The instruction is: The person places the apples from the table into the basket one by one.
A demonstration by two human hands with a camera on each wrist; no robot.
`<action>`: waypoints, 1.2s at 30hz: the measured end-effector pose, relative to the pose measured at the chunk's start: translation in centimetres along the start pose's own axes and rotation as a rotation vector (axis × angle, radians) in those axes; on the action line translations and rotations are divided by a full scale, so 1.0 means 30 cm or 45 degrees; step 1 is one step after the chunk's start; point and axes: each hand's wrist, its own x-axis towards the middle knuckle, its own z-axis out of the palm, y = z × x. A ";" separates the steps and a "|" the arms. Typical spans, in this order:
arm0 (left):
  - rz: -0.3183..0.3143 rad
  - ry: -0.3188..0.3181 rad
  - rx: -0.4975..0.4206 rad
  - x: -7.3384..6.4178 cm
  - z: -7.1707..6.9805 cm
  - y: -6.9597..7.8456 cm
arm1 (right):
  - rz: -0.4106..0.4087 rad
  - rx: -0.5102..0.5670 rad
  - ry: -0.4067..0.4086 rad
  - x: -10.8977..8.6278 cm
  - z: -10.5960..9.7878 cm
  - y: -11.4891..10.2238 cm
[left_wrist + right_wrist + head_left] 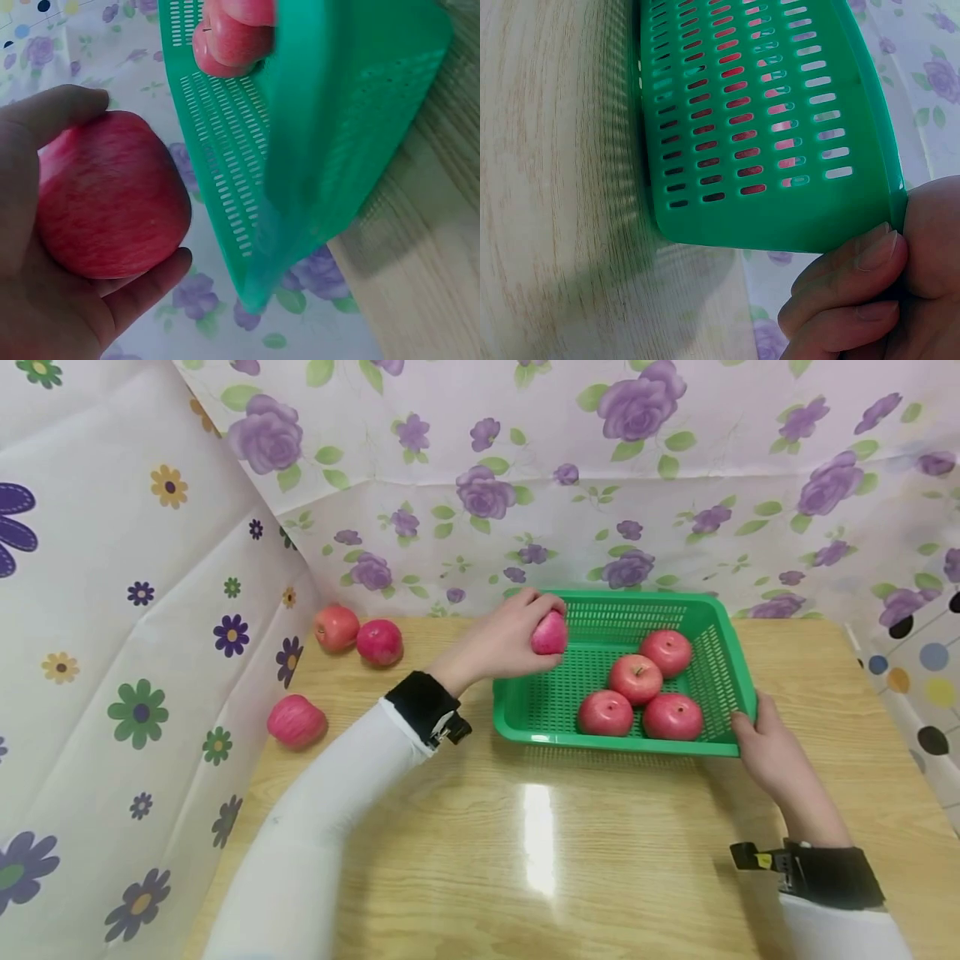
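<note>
My left hand [517,635] grips a red apple [551,633] over the left end of a green slotted basket [622,741]. In the left wrist view, thumb and fingers wrap round this apple [116,195], close beside the basket rim [300,150]. Several apples [636,679] sit together in the basket's right half. At the basket's right end my right hand [772,752] holds the rim, thumb on top. The right wrist view shows its fingers [847,277] curled under the rim at the corner, with red apples showing through the slots of the basket wall [742,142].
Two apples [380,642] lie side by side at the table's back left, and another apple [297,722] lies nearer the left edge. Flowered sheets [480,493] hang behind and to the left of the wooden table [450,860].
</note>
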 end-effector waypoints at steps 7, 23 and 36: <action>-0.004 -0.148 0.148 0.091 -0.004 0.053 | -0.001 -0.013 0.021 -0.001 0.004 -0.004; -0.120 -0.406 0.341 0.215 0.039 0.121 | -0.006 0.007 0.040 -0.005 0.003 -0.005; -0.238 -0.519 0.448 0.282 0.127 0.150 | -0.016 0.016 0.044 0.006 0.004 0.009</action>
